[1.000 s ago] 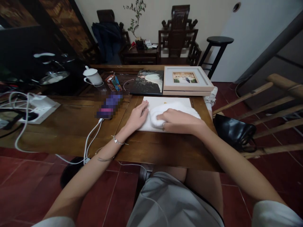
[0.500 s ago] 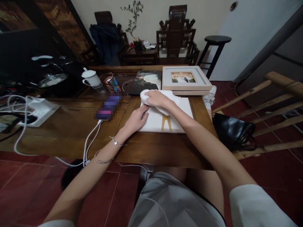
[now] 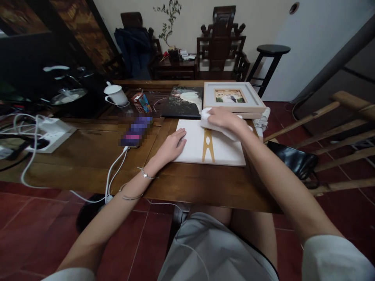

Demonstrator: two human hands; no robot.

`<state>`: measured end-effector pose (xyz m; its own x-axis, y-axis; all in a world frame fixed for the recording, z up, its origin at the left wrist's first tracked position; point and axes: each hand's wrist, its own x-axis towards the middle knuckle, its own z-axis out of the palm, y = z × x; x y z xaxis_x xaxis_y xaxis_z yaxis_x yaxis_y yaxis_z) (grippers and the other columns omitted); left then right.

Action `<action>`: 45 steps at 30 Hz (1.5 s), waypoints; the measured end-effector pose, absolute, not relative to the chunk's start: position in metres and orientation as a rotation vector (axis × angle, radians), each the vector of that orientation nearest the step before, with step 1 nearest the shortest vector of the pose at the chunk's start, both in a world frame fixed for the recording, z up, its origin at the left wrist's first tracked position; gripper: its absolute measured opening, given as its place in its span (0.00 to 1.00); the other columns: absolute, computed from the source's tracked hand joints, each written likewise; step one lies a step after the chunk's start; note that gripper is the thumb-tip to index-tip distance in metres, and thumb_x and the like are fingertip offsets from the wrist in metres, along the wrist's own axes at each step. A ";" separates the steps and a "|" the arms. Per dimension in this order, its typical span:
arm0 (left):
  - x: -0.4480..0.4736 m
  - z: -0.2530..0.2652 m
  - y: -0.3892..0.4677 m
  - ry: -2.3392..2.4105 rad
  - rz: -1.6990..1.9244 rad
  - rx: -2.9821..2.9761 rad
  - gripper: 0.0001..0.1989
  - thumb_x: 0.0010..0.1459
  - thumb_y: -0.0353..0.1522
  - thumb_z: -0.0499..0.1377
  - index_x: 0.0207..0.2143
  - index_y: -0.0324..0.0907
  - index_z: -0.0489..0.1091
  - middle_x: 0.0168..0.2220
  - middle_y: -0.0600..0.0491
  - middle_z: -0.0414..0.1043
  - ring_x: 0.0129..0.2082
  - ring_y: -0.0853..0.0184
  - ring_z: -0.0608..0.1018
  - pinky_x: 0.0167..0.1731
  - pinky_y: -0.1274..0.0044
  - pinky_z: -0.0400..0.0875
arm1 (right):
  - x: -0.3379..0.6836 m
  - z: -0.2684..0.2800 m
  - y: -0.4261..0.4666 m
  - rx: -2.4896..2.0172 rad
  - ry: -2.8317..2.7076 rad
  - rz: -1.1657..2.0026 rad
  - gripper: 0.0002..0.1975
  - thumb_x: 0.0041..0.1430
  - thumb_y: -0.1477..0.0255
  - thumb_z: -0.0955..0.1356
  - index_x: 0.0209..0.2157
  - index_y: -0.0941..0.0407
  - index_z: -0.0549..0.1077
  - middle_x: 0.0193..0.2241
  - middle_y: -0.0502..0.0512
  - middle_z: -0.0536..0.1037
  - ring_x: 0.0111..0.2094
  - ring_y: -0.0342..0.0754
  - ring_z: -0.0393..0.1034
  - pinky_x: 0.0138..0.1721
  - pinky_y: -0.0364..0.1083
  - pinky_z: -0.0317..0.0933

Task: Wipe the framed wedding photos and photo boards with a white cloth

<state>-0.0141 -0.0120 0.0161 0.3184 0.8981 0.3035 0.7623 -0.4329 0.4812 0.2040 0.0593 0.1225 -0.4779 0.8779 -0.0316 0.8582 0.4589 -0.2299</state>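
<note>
A flat white panel (image 3: pixel 191 146) with a gold figure (image 3: pixel 208 146) on its face lies on the wooden table in front of me. My left hand (image 3: pixel 174 145) rests flat on the panel's left edge, fingers stretched out. Bunched under my right hand (image 3: pixel 224 118) is a white cloth (image 3: pixel 208 120), pressed at the panel's upper right part and hiding that corner. Just behind the panel are a dark picture panel (image 3: pixel 183 102) with a pale figure and a light-framed picture (image 3: pixel 210 97), which sits on another frame.
On the left are a phone (image 3: pixel 137 130) with a white charging cable, a power strip (image 3: pixel 52 139), a lidded white cup (image 3: pixel 116 95), a small carton (image 3: pixel 141 102) and a kettle. To the right stands a wooden chair with a black bag (image 3: pixel 293 159).
My right hand has slid the cloth rightward across the panel, uncovering its upper left and more of the gold figure. My left hand stays at the left edge.
</note>
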 end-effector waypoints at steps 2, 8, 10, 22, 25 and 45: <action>-0.014 0.016 -0.012 1.501 0.789 2.335 0.21 0.66 0.33 0.51 0.56 0.35 0.71 0.63 0.40 0.66 0.66 0.54 0.67 0.66 0.59 0.59 | 0.225 0.121 0.058 -1.665 -2.547 0.325 0.16 0.56 0.76 0.60 0.40 0.64 0.76 0.44 0.73 0.80 0.41 0.61 0.73 0.39 0.50 0.62; -0.015 0.015 -0.012 1.508 0.793 2.332 0.21 0.66 0.34 0.51 0.56 0.35 0.71 0.63 0.39 0.66 0.66 0.53 0.67 0.67 0.59 0.58 | 0.267 0.109 0.035 -1.669 -2.537 0.257 0.11 0.54 0.77 0.60 0.34 0.58 0.73 0.34 0.63 0.78 0.36 0.57 0.70 0.37 0.49 0.58; -0.015 0.014 -0.012 1.503 0.790 2.334 0.21 0.66 0.34 0.51 0.57 0.35 0.71 0.64 0.39 0.66 0.66 0.53 0.67 0.67 0.59 0.58 | 0.273 0.106 0.019 -1.610 -2.588 0.217 0.09 0.53 0.78 0.60 0.30 0.56 0.70 0.28 0.59 0.75 0.33 0.54 0.68 0.36 0.48 0.56; -0.014 0.012 -0.011 1.494 0.795 2.362 0.20 0.66 0.33 0.50 0.56 0.36 0.71 0.64 0.40 0.66 0.67 0.54 0.66 0.67 0.59 0.58 | 0.290 0.107 -0.089 -1.305 -2.854 0.500 0.09 0.52 0.80 0.62 0.29 0.51 0.67 0.26 0.56 0.71 0.38 0.59 0.68 0.43 0.53 0.58; -0.013 0.012 -0.011 1.501 0.790 2.367 0.20 0.66 0.33 0.49 0.55 0.36 0.71 0.64 0.40 0.67 0.66 0.54 0.66 0.67 0.59 0.59 | 0.293 0.104 -0.080 -1.287 -2.822 0.522 0.08 0.52 0.79 0.61 0.28 0.51 0.67 0.27 0.56 0.71 0.39 0.59 0.68 0.44 0.53 0.59; -0.016 0.014 -0.012 1.499 0.766 2.361 0.22 0.66 0.35 0.49 0.58 0.36 0.70 0.64 0.40 0.66 0.66 0.53 0.66 0.67 0.57 0.58 | 0.277 0.096 0.057 -1.388 -2.496 0.436 0.05 0.52 0.75 0.60 0.28 0.54 0.66 0.35 0.58 0.76 0.42 0.56 0.69 0.43 0.49 0.56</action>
